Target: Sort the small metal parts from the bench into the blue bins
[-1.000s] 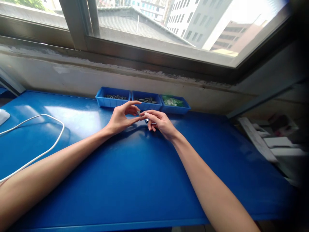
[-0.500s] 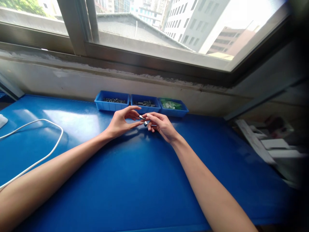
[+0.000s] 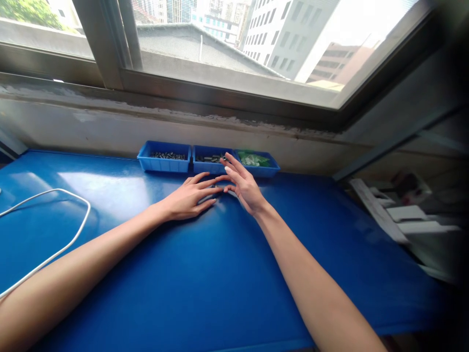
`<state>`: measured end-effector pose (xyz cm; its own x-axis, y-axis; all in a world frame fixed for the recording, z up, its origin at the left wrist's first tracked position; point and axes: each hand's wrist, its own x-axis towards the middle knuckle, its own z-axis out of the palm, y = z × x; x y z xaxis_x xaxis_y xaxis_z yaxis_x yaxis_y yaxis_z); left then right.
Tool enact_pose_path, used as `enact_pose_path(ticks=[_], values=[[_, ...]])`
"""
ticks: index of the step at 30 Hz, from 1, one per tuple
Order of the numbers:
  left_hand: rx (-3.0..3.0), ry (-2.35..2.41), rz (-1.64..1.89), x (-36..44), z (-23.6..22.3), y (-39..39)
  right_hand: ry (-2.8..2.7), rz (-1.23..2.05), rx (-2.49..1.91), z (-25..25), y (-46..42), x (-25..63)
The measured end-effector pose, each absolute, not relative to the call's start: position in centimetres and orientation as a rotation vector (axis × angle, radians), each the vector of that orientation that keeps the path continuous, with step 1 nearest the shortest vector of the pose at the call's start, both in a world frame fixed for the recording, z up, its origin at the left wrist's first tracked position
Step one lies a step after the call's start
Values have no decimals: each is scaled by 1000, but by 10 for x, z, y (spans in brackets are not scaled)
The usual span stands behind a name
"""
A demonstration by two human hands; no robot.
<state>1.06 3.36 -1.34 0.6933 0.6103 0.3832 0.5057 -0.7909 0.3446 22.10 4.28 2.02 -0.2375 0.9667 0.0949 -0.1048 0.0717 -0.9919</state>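
My left hand (image 3: 188,198) is palm down just above or on the blue tabletop, its fingers stretched out and apart. A small dark metal piece (image 3: 217,186) shows partly beneath its fingertips; most of it is hidden. My right hand (image 3: 245,188) is beside it, its lower fingers close to the left fingertips. At the raised fingertips of my right hand is a small metal cylinder (image 3: 224,158) with a round open end, in front of the middle blue bin (image 3: 208,167).
The left blue bin (image 3: 164,165) holds many small metal parts; longer metal cylinders lie in the middle one. A green plastic bag (image 3: 254,159) fills the right bin. A white cable (image 3: 82,222) loops across the left of the blue table (image 3: 205,283). Behind are wall and window.
Both hands were pinching small metal pieces together. My left hand has since flattened and spread its fingers lower down, and my right fingertips have risen with a metal cylinder. The view shifted slightly.
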Motion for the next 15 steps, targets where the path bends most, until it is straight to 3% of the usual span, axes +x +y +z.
enact_pose_path(ticks=[15], values=[[2297,1043,1065,6,-15,40,-1317,1282,-1025,16,44,227]])
